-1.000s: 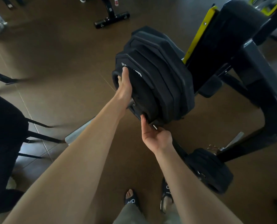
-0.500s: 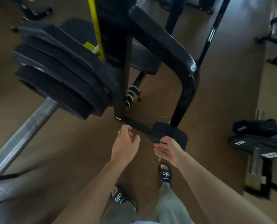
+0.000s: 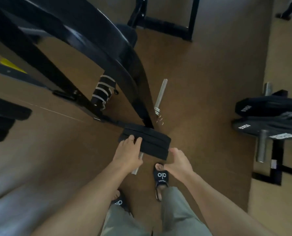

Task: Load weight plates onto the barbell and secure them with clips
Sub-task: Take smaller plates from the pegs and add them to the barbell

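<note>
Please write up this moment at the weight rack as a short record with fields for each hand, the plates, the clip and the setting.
left hand: fingers curled over the left edge of the small black weight plates
right hand: beside the plates' right edge, fingers curled; contact unclear
plates: stacked on a low steel peg of the black rack frame
clip: silver spring clip on another steel peg behind
setting: brown gym floor; black 15KG plates at right
</note>
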A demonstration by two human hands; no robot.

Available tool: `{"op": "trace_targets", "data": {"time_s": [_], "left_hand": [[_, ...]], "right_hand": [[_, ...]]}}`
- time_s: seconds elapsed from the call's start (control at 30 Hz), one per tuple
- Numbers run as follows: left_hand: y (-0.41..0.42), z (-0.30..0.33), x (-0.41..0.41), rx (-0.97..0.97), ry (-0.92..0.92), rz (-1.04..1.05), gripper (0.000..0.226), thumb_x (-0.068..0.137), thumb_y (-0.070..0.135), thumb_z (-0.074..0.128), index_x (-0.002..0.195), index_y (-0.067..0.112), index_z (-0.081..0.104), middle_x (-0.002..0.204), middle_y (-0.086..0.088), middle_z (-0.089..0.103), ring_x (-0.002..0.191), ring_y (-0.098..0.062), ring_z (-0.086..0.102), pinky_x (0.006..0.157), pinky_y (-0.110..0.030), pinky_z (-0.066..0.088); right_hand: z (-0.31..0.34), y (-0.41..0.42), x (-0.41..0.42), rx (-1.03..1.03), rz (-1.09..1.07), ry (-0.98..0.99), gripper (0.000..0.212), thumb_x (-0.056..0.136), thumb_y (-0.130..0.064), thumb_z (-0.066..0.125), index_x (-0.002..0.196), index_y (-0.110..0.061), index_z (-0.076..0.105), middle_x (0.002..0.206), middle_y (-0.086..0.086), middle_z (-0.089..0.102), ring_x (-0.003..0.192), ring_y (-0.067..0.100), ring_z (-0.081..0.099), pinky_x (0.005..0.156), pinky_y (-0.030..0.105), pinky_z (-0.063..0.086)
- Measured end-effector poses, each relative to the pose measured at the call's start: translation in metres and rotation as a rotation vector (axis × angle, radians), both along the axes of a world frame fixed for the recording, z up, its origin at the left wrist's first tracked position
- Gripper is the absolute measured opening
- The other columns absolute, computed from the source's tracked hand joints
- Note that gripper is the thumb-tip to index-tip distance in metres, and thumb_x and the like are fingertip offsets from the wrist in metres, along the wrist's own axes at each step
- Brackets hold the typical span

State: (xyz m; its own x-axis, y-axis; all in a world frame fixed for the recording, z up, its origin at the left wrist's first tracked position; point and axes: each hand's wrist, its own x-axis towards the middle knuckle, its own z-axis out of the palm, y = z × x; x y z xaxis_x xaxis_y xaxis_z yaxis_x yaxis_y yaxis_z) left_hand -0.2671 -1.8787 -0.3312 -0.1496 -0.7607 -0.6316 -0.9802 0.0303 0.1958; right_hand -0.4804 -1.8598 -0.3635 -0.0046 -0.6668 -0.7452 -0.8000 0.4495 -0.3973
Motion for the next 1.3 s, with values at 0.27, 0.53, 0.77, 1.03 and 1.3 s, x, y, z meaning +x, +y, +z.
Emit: {"op": "trace_targets", "data": {"time_s": [0.27, 0.53, 0.77, 1.03, 1.3], "left_hand": [[0.003, -0.066, -0.004, -0.241, -0.154, -0.175, 0.074, 0.094, 0.043, 0.066, 0.151, 0.018, 0.026, 0.157, -0.021, 0.03, 0.143, -0.041, 0.031, 0.119, -0.046, 0.033], [-0.005, -0.076, 0.009, -0.377, -0.118, -0.289, 0.071, 0.09, 0.048, 0.071, 0.143, 0.02, 0.033, 0.146, -0.01, 0.047, 0.127, -0.029, 0.05, 0.099, -0.037, 0.048], [0.021, -0.076, 0.023, -0.355, -0.101, -0.462, 0.067, 0.093, 0.045, 0.068, 0.147, 0.021, 0.037, 0.153, -0.008, 0.042, 0.137, -0.03, 0.044, 0.109, -0.04, 0.039], [0.031, -0.076, 0.022, -0.241, -0.034, -0.468, 0.045, 0.092, 0.025, 0.072, 0.131, 0.024, 0.05, 0.119, -0.005, 0.067, 0.109, -0.026, 0.064, 0.096, -0.037, 0.048], [0.079, -0.065, 0.04, -0.006, -0.052, -0.464, 0.043, 0.087, 0.024, 0.069, 0.125, 0.032, 0.05, 0.108, 0.002, 0.063, 0.098, -0.023, 0.067, 0.08, -0.039, 0.056]], "right_hand": [[-0.078, 0.028, 0.006, -0.214, -0.111, -0.073, 0.076, 0.083, -0.019, 0.079, 0.147, -0.025, 0.039, 0.133, -0.008, 0.042, 0.12, 0.015, 0.05, 0.086, 0.03, 0.046], [-0.096, 0.037, 0.025, -0.453, -0.147, -0.031, 0.069, 0.08, -0.022, 0.088, 0.136, -0.02, 0.049, 0.128, -0.002, 0.049, 0.114, 0.015, 0.053, 0.097, 0.03, 0.052], [-0.099, 0.063, 0.028, -0.491, 0.166, 0.064, 0.057, 0.082, -0.026, 0.083, 0.131, -0.016, 0.055, 0.126, 0.001, 0.058, 0.116, 0.023, 0.059, 0.095, 0.033, 0.051], [-0.084, 0.065, 0.054, -0.348, 0.337, 0.157, 0.053, 0.088, -0.031, 0.074, 0.135, -0.023, 0.051, 0.124, -0.004, 0.061, 0.118, 0.02, 0.058, 0.105, 0.037, 0.043], [-0.077, 0.115, 0.063, -0.28, 0.4, 0.081, 0.048, 0.09, -0.02, 0.072, 0.133, -0.021, 0.053, 0.127, 0.002, 0.061, 0.122, 0.024, 0.057, 0.107, 0.039, 0.045]]}}
